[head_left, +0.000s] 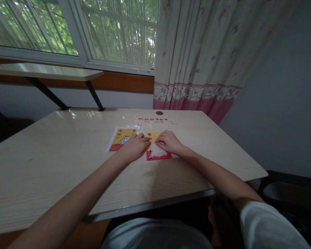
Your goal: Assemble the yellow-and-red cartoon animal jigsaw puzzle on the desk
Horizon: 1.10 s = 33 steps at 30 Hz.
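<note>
A partly assembled jigsaw puzzle lies flat on the table, yellow at the top and red along the bottom, with a bare gap in its middle. My left hand rests at its left edge, fingers bent and drawn together, the tips touching the puzzle. Over the right side, my right hand has thumb and fingers pinched close to the gap. Whatever lies between the fingertips of either hand is too small or hidden. Partly behind my left hand is a printed picture with a white cat on yellow and red.
Loose puzzle pieces lie in rows beyond the puzzle, the red ones farthest back. A dark round disc sits at the table's far edge. A raised shelf on black supports stands back left; a curtain hangs behind.
</note>
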{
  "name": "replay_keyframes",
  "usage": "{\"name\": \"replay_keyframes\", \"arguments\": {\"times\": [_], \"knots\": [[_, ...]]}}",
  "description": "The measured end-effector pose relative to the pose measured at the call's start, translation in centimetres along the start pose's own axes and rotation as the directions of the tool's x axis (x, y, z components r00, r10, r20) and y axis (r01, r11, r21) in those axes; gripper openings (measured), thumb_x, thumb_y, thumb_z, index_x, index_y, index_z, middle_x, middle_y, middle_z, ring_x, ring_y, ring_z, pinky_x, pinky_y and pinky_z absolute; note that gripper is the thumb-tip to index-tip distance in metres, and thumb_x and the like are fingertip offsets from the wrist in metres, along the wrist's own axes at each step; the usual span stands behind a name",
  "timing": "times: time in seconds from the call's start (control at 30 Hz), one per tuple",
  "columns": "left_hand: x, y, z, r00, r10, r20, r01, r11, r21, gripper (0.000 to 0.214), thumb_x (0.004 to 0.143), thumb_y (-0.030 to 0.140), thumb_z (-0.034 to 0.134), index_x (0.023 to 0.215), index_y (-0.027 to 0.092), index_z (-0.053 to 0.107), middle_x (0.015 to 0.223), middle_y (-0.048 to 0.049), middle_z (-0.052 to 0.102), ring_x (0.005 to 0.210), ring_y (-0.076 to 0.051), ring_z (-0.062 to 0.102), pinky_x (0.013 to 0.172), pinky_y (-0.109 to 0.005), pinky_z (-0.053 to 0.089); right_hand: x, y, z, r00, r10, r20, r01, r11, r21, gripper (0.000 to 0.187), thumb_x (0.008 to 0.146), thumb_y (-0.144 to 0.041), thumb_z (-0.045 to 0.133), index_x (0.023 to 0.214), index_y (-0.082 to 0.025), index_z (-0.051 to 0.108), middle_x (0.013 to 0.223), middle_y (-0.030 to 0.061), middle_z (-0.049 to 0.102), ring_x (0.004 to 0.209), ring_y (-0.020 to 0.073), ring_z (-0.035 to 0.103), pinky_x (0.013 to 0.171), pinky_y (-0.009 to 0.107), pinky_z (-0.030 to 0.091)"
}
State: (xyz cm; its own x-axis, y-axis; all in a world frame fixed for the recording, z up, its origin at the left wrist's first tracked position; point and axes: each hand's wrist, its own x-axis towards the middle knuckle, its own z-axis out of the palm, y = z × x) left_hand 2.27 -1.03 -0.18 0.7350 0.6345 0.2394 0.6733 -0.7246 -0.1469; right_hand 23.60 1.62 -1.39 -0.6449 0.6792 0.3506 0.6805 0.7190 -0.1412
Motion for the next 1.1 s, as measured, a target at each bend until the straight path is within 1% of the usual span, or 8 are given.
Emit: {"name": "replay_keyframes", "arguments": {"times": [0.23,0.4,0.47,0.57,0.63,0.77,0.93,1.1], "knots": [[0.2,0.6,-0.1,1.0,-0.001,0.026,0.0,1.0,0.028,0.022,0.088,0.016,0.044,0.098,0.017,0.064,0.091,-0.0078,0.066,0.09,-0.023,0.052,0.076,-0.034,0.036,0.0,0.2,-0.2,0.998,-0.025,0.049,0.023,0.999,0.047,0.017,0.086,-0.027,0.057,0.091,-0.02,0.071,0.09,0.0058,0.066,0.089,0.0181,0.051,0.077,0.03,0.03],[-0.3,-0.6,0.0,0.998,-0.057,0.013,0.058,0.988,-0.144,0.031,0.087,0.016,0.042,0.107,0.019,0.065,0.094,-0.008,0.067,0.091,-0.022,0.054,0.078,-0.034,0.041,0.0,1.7,-0.5,0.995,-0.019,0.096,-0.001,0.98,0.2,0.018,0.085,-0.028,0.059,0.097,-0.023,0.071,0.091,0.0046,0.065,0.089,0.0167,0.054,0.082,0.03,0.036],[-0.6,-1.5,0.0,0.996,-0.087,-0.017,0.081,0.97,-0.229,0.035,0.087,0.015,0.04,0.111,0.02,0.064,0.098,-0.0081,0.067,0.091,-0.021,0.055,0.081,-0.035,0.043,-0.2,2.7,-1.0,0.997,-0.025,0.076,0.004,0.963,0.269,0.019,0.086,-0.027,0.058,0.099,-0.022,0.071,0.092,0.0046,0.065,0.089,0.0159,0.056,0.084,0.03,0.038],[-0.9,-2.5,0.0,0.995,-0.05,-0.081,0.024,0.953,-0.302,0.038,0.085,0.012,0.038,0.111,0.02,0.064,0.109,-0.0068,0.066,0.099,-0.02,0.055,0.09,-0.038,0.04,-0.8,4.6,-1.9,1.0,-0.004,0.031,-0.007,0.946,0.323,0.02,0.086,-0.029,0.058,0.1,-0.022,0.07,0.094,0.0043,0.066,0.09,0.0159,0.057,0.086,0.032,0.039],[-1.0,-2.9,-0.1,0.995,-0.024,-0.092,-0.006,0.952,-0.305,0.037,0.084,0.011,0.038,0.106,0.02,0.066,0.111,-0.0058,0.066,0.101,-0.02,0.055,0.092,-0.039,0.039,-1.2,6.0,-2.2,0.999,0.004,0.033,-0.014,0.955,0.298,0.024,0.083,-0.034,0.062,0.103,-0.022,0.069,0.096,0.0053,0.066,0.092,0.0174,0.056,0.089,0.035,0.039],[-1.0,-2.9,0.1,0.998,-0.034,-0.049,0.019,0.96,-0.278,0.034,0.085,0.014,0.04,0.103,0.021,0.067,0.108,-0.0051,0.067,0.102,-0.02,0.054,0.091,-0.039,0.04,-1.7,7.7,-2.0,0.998,0.008,0.062,-0.022,0.976,0.218,0.043,0.078,-0.044,0.065,0.113,-0.018,0.064,0.104,0.0098,0.061,0.101,0.022,0.053,0.093,0.039,0.037],[-1.0,-2.7,0.5,1.0,-0.02,-0.016,0.016,0.972,-0.234,0.034,0.086,0.015,0.04,0.109,0.022,0.065,0.112,-0.0053,0.065,0.105,-0.021,0.052,0.092,-0.04,0.039,-1.9,8.0,-1.0,0.99,-0.001,0.142,-0.028,0.98,0.197,0.06,0.076,-0.055,0.063,0.124,-0.021,0.056,0.115,0.0107,0.056,0.108,0.0247,0.049,0.095,0.042,0.034],[-0.7,-2.0,0.4,0.999,-0.029,-0.02,0.024,0.972,-0.235,0.034,0.087,0.014,0.038,0.11,0.02,0.064,0.109,-0.0074,0.066,0.102,-0.022,0.053,0.089,-0.04,0.041,-1.9,7.8,-0.8,0.985,0.025,0.173,-0.056,0.983,0.176,0.066,0.073,-0.061,0.062,0.126,-0.023,0.055,0.119,0.0109,0.054,0.11,0.026,0.047,0.095,0.043,0.034]]}}
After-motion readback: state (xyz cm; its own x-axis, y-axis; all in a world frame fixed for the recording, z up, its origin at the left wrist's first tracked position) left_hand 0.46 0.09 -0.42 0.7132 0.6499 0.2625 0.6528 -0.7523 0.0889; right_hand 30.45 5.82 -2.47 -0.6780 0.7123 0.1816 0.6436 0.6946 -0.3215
